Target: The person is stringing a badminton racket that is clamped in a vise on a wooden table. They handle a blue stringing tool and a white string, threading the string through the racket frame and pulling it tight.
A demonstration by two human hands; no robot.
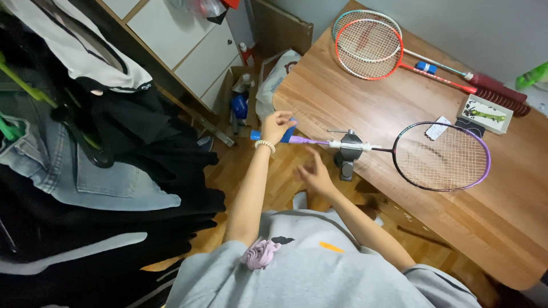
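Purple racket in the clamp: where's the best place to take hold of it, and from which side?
Probably the bare purple handle between the left hand and the clamp, from above. It juts level past the table edge, clear all round; the strings and thin shaft look too frail.

At mid-frame a racket (442, 155) with a purple rim, white strings and a lilac handle lies on the warm brown wood-grain table (399, 102). The left hand (277, 126) closes on a bright blue grip roll (288, 132); a pale bead bracelet (264, 145) circles that wrist. A grey clamp (347, 155) sits at the table edge. At the top, two rackets (368, 43) show red-orange and mint-white rims with dark red handles. Lower frame: a grey shirt (319, 274) with an orange mark and a pinkish-mauve scrunchie (260, 254). At left hang black clothes (148, 142) and faded blue denim (68, 165).
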